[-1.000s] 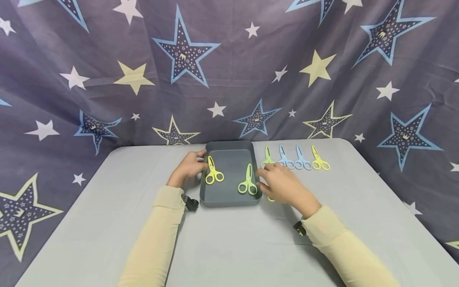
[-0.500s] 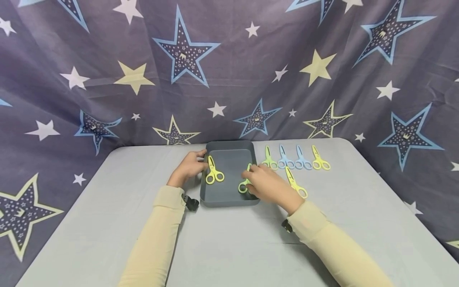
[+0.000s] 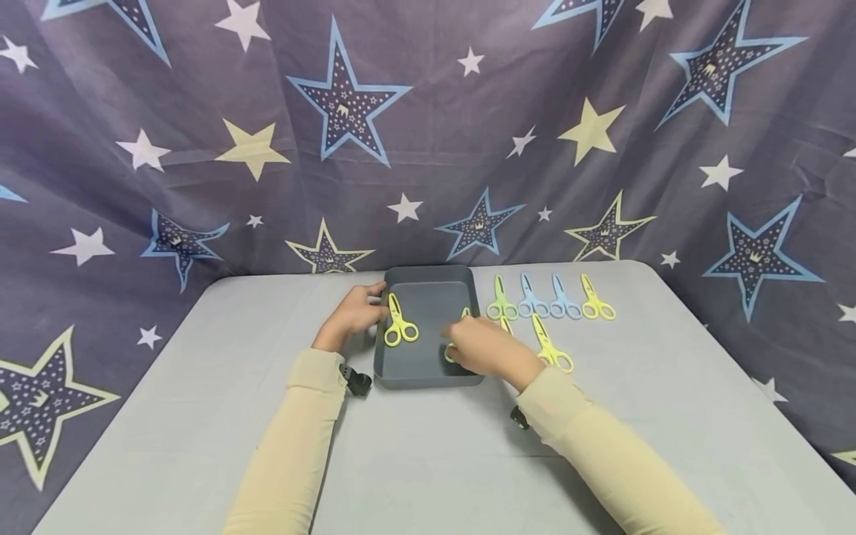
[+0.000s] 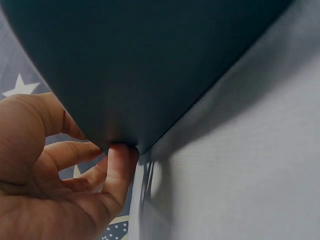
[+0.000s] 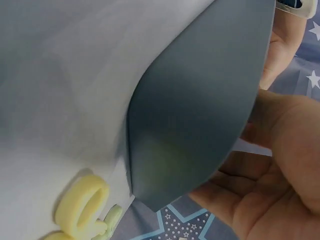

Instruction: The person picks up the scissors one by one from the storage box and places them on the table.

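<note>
My left hand (image 3: 351, 316) grips the left side of a dark grey tray (image 3: 421, 371), its thumb and fingers at the rim in the left wrist view. Inside that tray, yellow scissors (image 3: 400, 329) lie along the left. Green scissors (image 3: 450, 353) lie at the right, mostly covered by my right hand (image 3: 491, 348). That hand reaches over the tray's right wall, fingers pointing down at the green scissors. In the right wrist view the tray wall hides its fingertips, so I cannot tell whether they pinch the scissors.
Right of the tray stands a row of scissors: green (image 3: 501, 305), two blue ones (image 3: 533, 305), and yellow (image 3: 597, 305). Nearer, yellow scissors (image 3: 551, 349) lie beside my right wrist, with another yellow pair (image 3: 506, 325) partly hidden behind the hand. A starry curtain (image 3: 428, 134) hangs behind the table.
My right hand has moved left from beside the tray to over the green scissors, uncovering yellow scissors on the table. My left hand and the tray stay put.
</note>
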### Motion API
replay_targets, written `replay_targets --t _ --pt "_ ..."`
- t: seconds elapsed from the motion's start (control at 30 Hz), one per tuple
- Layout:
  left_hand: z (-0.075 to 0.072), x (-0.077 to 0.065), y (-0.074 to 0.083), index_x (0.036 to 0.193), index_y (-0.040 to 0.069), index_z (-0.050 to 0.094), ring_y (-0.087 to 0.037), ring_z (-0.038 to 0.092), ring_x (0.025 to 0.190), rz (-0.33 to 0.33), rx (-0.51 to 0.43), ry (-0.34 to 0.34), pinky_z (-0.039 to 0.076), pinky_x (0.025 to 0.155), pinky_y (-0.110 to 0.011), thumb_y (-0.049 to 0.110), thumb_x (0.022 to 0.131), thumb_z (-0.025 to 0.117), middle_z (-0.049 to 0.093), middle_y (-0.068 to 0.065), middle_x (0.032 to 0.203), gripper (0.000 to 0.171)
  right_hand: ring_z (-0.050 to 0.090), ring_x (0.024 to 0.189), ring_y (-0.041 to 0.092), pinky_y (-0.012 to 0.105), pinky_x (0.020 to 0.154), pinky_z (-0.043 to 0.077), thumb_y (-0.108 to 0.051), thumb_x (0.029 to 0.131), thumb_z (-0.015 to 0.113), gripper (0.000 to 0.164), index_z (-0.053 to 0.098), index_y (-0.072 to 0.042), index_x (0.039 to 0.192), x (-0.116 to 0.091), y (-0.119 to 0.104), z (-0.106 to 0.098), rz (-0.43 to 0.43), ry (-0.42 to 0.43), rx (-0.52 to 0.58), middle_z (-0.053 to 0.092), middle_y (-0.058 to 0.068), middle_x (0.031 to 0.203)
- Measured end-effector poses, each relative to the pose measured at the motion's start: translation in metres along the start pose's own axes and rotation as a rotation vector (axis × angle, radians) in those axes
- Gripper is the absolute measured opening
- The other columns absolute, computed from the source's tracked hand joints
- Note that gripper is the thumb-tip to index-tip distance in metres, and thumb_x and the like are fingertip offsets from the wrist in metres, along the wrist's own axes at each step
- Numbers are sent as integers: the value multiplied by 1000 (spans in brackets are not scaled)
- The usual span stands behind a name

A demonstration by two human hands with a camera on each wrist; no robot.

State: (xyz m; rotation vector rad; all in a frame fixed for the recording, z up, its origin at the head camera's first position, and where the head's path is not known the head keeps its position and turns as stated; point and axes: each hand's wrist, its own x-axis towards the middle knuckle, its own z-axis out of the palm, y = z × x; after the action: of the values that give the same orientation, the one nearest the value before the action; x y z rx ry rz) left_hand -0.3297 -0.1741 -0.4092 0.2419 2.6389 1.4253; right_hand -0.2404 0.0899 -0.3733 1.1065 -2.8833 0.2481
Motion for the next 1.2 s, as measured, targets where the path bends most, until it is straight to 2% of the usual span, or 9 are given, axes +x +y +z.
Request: replay_targets --t 0.1,0.33,0.5,0.83,1.07,1.2 --pt "0 0 0 157 -2 34 -37 49 139 10 3 -1 48 108 -45 4 81 63 41 -21 158 81 53 54 10 28 54 48 -14 95 68 12 70 -12 83 3 -2 2 37 -45 -22 59 -4 68" --pt "1 0 0 157 -1 34 -35 49 139 2 10 -3 47 109 -45 5 81 63 44 -20 157 82 57 61 15 30 63 53 -18 95 71 15 73 -8 84 7 -6 8 87 -131 -95 65 4 76" --pt "1 0 -1 158 -2 33 -36 50 138 4 -1 -3 49 107 -45 4 82 63 44 -20 157 81 56 63 16 31 65 53 -17 95 70 16 72 -9 81 8 -7 10 92 -126 -118 64 4 76" --pt "0 0 -2 158 -1 33 -36 49 139 -2 -1 -8 46 110 -45 5 82 63 42 -20 158 82 59 64 15 32 66 55 -19 96 70 13 75 -9 89 14 -7 15 77 -114 -144 70 6 82" --pt "0 0 -2 158 0 33 -34 51 137 -10 -13 -7 48 108 -45 5 81 63 46 -20 156 83 64 73 16 31 71 56 -18 95 71 11 77 -10 99 21 -6 17 68 -94 -101 73 5 88" --pt "0 0 0 158 -1 33 -33 50 138 -6 -15 -6 46 110 -45 5 81 64 46 -19 155 83 65 80 17 35 75 56 -15 95 70 14 77 -10 106 24 -2 19 22 -78 -73 73 5 95"
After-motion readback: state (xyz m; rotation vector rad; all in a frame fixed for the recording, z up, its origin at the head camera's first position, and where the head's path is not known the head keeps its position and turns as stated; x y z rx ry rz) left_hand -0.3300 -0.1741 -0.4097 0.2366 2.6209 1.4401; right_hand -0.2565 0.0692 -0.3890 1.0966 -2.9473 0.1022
